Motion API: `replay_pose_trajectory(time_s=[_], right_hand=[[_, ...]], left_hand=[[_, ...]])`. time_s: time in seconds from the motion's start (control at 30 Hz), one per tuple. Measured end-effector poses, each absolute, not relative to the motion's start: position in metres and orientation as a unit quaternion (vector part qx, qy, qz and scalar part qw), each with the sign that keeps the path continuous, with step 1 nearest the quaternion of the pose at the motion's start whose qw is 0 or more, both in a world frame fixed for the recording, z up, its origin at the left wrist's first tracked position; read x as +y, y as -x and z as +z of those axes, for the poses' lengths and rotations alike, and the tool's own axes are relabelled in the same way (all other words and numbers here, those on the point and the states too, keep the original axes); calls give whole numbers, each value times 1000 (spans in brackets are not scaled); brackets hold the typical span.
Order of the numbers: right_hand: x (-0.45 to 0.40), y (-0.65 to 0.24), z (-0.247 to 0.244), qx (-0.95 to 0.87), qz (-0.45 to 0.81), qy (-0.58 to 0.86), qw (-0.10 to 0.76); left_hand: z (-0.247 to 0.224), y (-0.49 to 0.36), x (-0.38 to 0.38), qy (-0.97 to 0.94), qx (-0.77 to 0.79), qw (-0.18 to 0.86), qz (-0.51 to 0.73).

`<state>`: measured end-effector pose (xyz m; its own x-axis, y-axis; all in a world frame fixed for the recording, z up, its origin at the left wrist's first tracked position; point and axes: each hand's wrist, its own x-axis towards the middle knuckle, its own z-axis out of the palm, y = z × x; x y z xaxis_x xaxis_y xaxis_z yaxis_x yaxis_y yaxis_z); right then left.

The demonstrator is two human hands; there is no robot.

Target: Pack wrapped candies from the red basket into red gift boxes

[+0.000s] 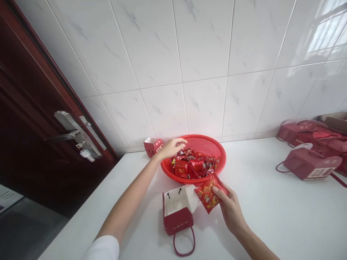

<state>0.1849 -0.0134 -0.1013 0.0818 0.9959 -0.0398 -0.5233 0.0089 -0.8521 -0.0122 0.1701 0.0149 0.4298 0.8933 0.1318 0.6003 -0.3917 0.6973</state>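
Observation:
My right hand (230,207) grips a red snack packet (208,195) with yellow print, thumb on its front, just to the right of an opened gift box. That dark red gift box (178,221) stands on the white table with its lid up, a white inside and a cord handle lying toward me. Behind it is a red plastic basket (221,150) holding many red-wrapped sweets and packets (191,167). Over the basket's left rim reaches my left hand (173,147), fingers loosely stretched and nothing visible in them.
A small red box (153,146) stands left of the basket by the tiled wall. At the right are a closed red gift box (310,164) with cord handles and several more boxes (306,131) behind it. A dark wooden door (35,108) with a metal handle borders the left.

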Motion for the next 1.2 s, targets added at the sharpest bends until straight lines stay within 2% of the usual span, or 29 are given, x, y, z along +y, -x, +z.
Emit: replay_pose_trajectory(time_s=[0.23, 0.47, 0.63, 1.2], right_hand=[[-8, -183, -111, -284, 674, 338, 592], [-3, -185, -118, -264, 690, 339, 582], [-3, -186, -119, -270, 689, 339, 580], [-1, -189, -118, -290, 683, 338, 579]], left_hand=[[-19, 28, 240, -783, 536, 249, 193], [-48, 13, 264, -799, 541, 242, 102], [-60, 12, 265, -807, 527, 254, 86], [-32, 33, 222, -722, 484, 381, 315]])
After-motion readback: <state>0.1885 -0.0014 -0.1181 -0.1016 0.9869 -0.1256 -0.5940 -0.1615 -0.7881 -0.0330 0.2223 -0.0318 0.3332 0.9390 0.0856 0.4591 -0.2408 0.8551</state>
